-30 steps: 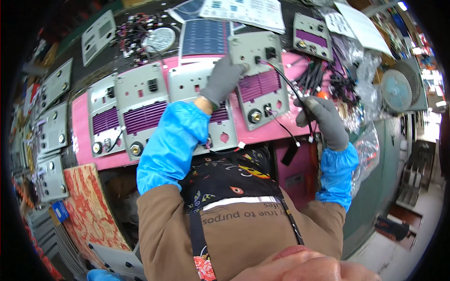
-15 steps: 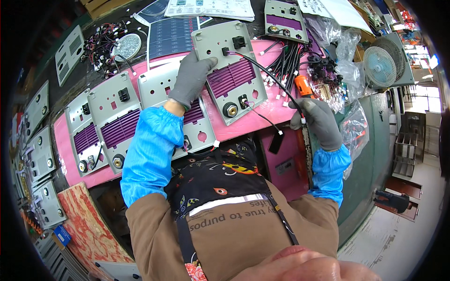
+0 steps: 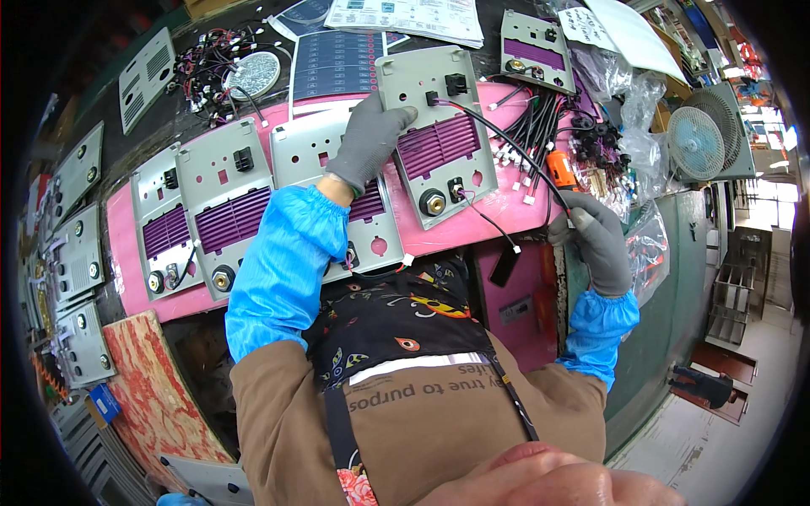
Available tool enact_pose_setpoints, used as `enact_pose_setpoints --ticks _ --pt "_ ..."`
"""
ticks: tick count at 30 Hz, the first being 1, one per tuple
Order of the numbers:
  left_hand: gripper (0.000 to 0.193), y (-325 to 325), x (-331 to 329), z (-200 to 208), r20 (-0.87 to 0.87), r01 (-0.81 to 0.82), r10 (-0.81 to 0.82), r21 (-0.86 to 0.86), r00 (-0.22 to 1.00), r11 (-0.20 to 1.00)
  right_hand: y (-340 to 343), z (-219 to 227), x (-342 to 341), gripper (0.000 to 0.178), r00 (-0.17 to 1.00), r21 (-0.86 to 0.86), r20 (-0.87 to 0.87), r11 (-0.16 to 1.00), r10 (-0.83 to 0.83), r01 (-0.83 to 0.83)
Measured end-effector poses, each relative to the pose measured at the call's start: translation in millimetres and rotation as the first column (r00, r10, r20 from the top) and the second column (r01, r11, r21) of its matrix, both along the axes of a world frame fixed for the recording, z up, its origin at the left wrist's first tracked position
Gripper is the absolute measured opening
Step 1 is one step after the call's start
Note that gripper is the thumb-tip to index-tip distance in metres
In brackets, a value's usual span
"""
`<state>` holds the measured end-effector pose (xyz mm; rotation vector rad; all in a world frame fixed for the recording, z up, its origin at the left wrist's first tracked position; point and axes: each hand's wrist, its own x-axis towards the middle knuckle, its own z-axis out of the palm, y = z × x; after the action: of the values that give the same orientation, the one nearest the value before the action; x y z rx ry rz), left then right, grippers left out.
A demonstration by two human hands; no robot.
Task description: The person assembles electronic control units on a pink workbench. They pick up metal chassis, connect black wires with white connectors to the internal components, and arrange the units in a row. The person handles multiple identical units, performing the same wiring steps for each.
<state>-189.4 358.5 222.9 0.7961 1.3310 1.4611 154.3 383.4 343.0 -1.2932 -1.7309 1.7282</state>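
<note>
My left hand (image 3: 367, 143), in a grey glove, grips the left edge of a grey metal panel (image 3: 403, 78), its thumb lying on the face. The panel has purple slats (image 3: 439, 146), a black rocker switch (image 3: 456, 83), a round brass-centred fitting (image 3: 433, 202) and a short lead hanging off its near edge. From a small black connector (image 3: 432, 99) at its top left, a black cable (image 3: 516, 148) arcs to the right. My gloved right hand (image 3: 597, 244) is closed on the cable's far end, past the table's front edge.
Several similar panels (image 3: 224, 181) lie to the left on the pink sheet (image 3: 126, 244). An orange-handled tool (image 3: 560, 169) lies beside bundled black cables (image 3: 531, 126) and plastic bags (image 3: 645, 101). Printed sheets (image 3: 405, 18) and a wire heap (image 3: 211, 72) lie at the back. A fan (image 3: 699, 142) stands right.
The whole view has shifted, so the scene sits further right. My right hand has drawn the cable end slightly nearer to me; my left hand keeps its grip on the panel.
</note>
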Motion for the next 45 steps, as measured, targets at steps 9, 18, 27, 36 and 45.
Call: enact_pose_setpoints --ticks 9,18,27,36,45 --pt "0.033 -0.4 2.0 2.1 -0.007 -0.025 0.025 0.015 1.000 1.000 -0.9 4.6 0.0 0.042 0.999 0.067 0.013 0.996 -0.053 0.052" --pt "0.035 -2.2 -0.2 2.7 -0.058 -0.020 0.019 -0.031 0.998 0.999 24.3 11.4 -33.5 0.036 0.970 0.157 0.171 0.967 0.175 -0.202" --pt "0.037 3.0 -2.8 -9.1 -0.095 -0.023 0.026 0.033 0.995 0.999 84.1 -4.5 -145.1 0.038 0.818 0.247 0.340 0.795 0.464 -0.554" --pt "0.034 -2.1 -2.4 7.3 -0.201 0.012 -0.024 -0.063 0.979 0.998 63.2 0.4 -104.4 0.029 0.808 -0.056 0.421 0.901 0.412 -0.430" --pt "0.035 0.9 0.1 2.1 -0.129 -0.009 0.006 -0.019 0.992 1.000 65.5 32.4 -122.1 0.029 0.838 -0.009 0.402 0.916 0.370 -0.400"
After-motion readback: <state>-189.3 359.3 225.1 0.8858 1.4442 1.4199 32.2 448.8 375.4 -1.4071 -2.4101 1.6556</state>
